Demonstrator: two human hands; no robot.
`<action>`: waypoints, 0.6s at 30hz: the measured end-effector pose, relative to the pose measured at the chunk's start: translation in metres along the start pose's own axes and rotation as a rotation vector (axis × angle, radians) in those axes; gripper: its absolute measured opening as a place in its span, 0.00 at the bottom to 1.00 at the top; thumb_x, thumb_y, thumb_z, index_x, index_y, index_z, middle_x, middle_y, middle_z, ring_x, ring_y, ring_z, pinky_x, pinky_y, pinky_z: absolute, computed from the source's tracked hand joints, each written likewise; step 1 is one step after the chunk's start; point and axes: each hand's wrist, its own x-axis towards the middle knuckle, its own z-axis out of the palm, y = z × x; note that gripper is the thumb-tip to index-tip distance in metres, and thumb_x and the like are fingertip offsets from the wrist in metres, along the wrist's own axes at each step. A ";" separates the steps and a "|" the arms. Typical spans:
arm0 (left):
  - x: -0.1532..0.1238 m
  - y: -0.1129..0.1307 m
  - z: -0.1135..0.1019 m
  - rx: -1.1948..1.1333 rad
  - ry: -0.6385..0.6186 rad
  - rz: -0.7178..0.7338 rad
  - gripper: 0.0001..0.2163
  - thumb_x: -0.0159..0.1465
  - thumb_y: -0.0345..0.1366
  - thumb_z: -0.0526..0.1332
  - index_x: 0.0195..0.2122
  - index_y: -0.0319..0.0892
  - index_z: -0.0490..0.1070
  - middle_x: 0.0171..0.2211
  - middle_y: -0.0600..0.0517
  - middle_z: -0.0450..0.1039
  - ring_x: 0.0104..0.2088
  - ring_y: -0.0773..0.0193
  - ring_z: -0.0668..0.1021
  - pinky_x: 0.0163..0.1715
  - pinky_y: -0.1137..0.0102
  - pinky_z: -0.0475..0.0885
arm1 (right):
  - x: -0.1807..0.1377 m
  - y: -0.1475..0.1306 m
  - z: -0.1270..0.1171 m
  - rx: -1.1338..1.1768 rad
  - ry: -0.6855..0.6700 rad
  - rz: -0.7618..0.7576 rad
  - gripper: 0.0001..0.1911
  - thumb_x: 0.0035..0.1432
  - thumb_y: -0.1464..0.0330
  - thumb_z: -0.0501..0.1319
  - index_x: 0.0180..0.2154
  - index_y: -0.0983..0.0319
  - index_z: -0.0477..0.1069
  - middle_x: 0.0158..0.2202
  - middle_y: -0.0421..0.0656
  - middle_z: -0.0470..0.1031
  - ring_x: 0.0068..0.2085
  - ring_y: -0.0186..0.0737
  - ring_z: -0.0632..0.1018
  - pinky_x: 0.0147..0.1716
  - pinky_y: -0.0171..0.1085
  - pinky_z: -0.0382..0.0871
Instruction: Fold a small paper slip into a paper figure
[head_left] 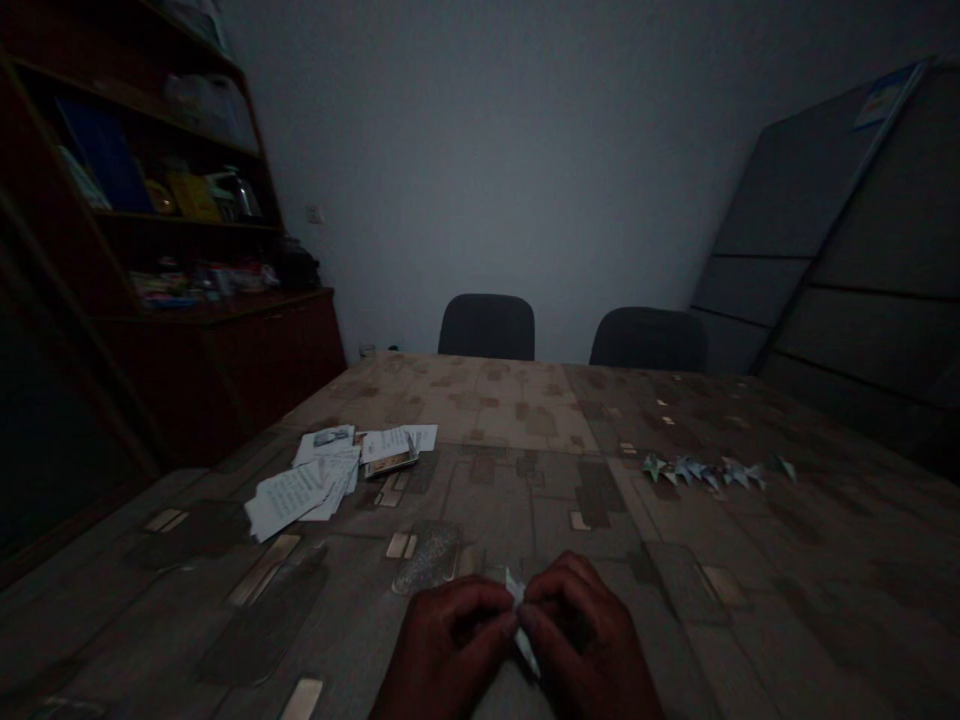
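Close to the near edge of the table, a small piece of folded white paper (527, 652) is pinched between both hands. My left hand (456, 640) is closed on its left side, thumb and forefinger pressed together. From the right, my right hand (581, 635) grips the same paper with thumb and forefinger. A pointed tip of the paper sticks up above the fingers, and a narrow strip shows below them. The middle of the paper is hidden by the fingertips.
Loose printed sheets (292, 495) lie in a spread pile at the left of the patterned tabletop (510, 410). Several small folded paper shapes (697, 472) sit in a row at the right. Two dark chairs (487, 328) stand behind the table; a shelf cabinet (225, 340) is at the left.
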 end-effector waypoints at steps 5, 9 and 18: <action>-0.002 0.004 0.001 0.054 -0.020 0.020 0.08 0.61 0.35 0.64 0.28 0.42 0.81 0.28 0.48 0.79 0.31 0.57 0.79 0.32 0.70 0.71 | -0.002 0.000 0.000 -0.025 0.016 -0.051 0.04 0.61 0.73 0.60 0.32 0.59 0.69 0.32 0.40 0.71 0.36 0.40 0.74 0.35 0.34 0.66; -0.002 0.002 0.001 0.030 -0.021 0.021 0.08 0.61 0.35 0.63 0.28 0.41 0.80 0.28 0.47 0.79 0.31 0.57 0.79 0.32 0.69 0.71 | -0.001 0.000 0.001 -0.019 0.030 -0.029 0.07 0.60 0.73 0.60 0.40 0.58 0.70 0.34 0.40 0.72 0.35 0.40 0.74 0.35 0.34 0.67; -0.004 -0.004 -0.001 0.062 -0.046 0.086 0.08 0.62 0.33 0.62 0.29 0.40 0.80 0.28 0.47 0.80 0.31 0.57 0.80 0.33 0.70 0.71 | 0.000 -0.001 -0.003 -0.033 -0.039 -0.128 0.05 0.62 0.75 0.60 0.37 0.58 0.70 0.34 0.39 0.73 0.38 0.39 0.74 0.39 0.36 0.66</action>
